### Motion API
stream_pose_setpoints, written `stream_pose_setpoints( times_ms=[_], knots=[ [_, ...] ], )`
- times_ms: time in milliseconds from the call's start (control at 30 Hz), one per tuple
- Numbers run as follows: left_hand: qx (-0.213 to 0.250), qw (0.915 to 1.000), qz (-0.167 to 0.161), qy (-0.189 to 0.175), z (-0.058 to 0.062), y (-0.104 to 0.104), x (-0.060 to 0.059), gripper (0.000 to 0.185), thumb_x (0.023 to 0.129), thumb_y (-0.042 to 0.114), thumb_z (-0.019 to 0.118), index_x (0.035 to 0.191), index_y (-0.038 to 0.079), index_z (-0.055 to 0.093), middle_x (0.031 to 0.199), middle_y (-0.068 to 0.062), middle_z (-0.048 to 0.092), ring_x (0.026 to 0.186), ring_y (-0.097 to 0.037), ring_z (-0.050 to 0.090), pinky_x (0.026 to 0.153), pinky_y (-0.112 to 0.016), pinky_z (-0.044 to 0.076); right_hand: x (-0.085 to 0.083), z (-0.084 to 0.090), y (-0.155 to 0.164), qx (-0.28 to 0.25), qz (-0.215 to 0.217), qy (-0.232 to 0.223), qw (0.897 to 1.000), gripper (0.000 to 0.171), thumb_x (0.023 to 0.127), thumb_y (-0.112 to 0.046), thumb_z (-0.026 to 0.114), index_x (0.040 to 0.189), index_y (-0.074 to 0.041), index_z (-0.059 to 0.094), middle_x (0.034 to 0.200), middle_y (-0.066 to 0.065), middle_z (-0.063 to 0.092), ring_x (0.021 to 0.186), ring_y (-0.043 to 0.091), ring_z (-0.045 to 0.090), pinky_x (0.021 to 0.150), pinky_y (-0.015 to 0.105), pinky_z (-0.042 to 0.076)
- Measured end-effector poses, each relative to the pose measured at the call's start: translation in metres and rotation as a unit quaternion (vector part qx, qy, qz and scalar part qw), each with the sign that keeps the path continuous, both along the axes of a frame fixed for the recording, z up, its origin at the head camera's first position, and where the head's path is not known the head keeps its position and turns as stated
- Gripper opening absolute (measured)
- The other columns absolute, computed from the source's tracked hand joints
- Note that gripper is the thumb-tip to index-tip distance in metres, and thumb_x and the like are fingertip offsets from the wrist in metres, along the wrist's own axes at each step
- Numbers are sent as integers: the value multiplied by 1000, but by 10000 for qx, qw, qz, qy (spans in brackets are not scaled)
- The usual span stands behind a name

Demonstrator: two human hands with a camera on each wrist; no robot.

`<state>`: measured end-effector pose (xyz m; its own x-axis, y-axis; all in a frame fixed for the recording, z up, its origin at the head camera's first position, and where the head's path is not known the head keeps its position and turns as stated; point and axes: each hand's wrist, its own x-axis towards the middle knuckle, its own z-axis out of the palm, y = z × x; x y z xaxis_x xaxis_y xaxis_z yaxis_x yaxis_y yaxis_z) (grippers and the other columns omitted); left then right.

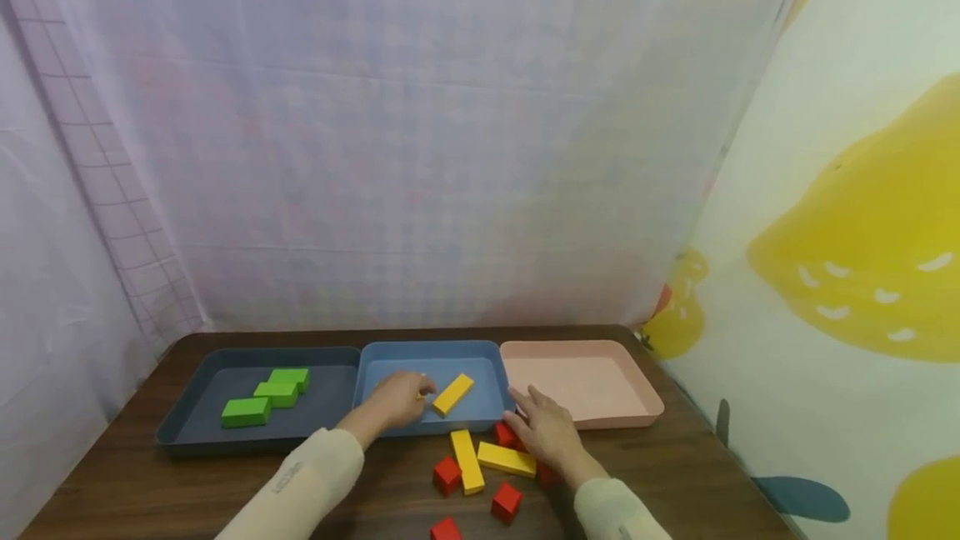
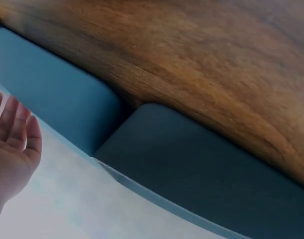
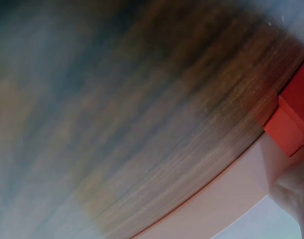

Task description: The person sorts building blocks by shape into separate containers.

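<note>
While my right hand [image 1: 550, 433] extends loose fingers by red cubes [image 1: 506, 435], I cannot tell whether my left hand [image 1: 403, 398], near a slim yellow block [image 1: 453, 395], grips anything.

yellow blocks [image 1: 453, 396], red cubes [image 1: 447, 476], green blocks [image 1: 276, 395], blue tray [image 1: 431, 352]

In the middle tray [image 1: 487, 409], one bar [image 1: 453, 395] lies toward the right. Just left of this tray is a second tray [image 1: 322, 408], with three blocks [image 1: 275, 395] inside; just right of it, a third tray [image 1: 592, 386]. Before it, on the table [image 1: 690, 465], are two more bars [image 1: 468, 462] and several cubes [image 1: 447, 476].
</note>
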<state>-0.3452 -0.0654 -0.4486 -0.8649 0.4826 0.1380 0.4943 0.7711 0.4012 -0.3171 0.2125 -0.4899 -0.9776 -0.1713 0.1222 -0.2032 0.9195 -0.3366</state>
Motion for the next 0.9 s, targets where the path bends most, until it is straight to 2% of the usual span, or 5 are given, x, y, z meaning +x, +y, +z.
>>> stream_pose_setpoints(
  times_ms=[300,433,600,767,900],
  knots=[
    [470,9965,-576,379,9,6,26,27,95,10,64,120,2,69,116,-9,69,107,-26,64,89,-44,53,-3,-2,2,24,-21,-14,10000,58,99,-52,51,148,-22,50,152,19,41,138,42,38,110,65,25],
    [632,9925,-893,545,10,8,37,26,95,11,66,120,5,70,115,-5,69,105,-22,64,88,-40,53,-3,-1,1,19,-33,-30,10000,57,99,-52,52,148,-21,50,152,19,41,138,42,38,110,65,25],
    [876,9884,-1198,321,10,11,48,24,97,13,64,120,8,70,112,1,68,104,-16,63,88,-35,53,-3,1,1,0,-6,0,10000,57,99,-51,53,147,-21,51,152,20,41,138,42,38,109,65,26],
    [667,9872,-1437,177,4,18,57,27,97,19,64,122,9,69,117,3,68,108,-14,62,93,-36,51,-4,0,0,32,-70,-32,10000,57,99,-51,52,147,-21,51,153,19,41,138,41,38,109,65,25],
    [452,9861,-1578,262,-6,23,62,27,96,21,65,120,9,69,117,2,68,107,-13,63,90,-34,52,-4,-2,0,11,-87,-101,9999,58,99,-53,51,148,-22,49,153,18,39,139,41,37,110,65,24]
  ],
)
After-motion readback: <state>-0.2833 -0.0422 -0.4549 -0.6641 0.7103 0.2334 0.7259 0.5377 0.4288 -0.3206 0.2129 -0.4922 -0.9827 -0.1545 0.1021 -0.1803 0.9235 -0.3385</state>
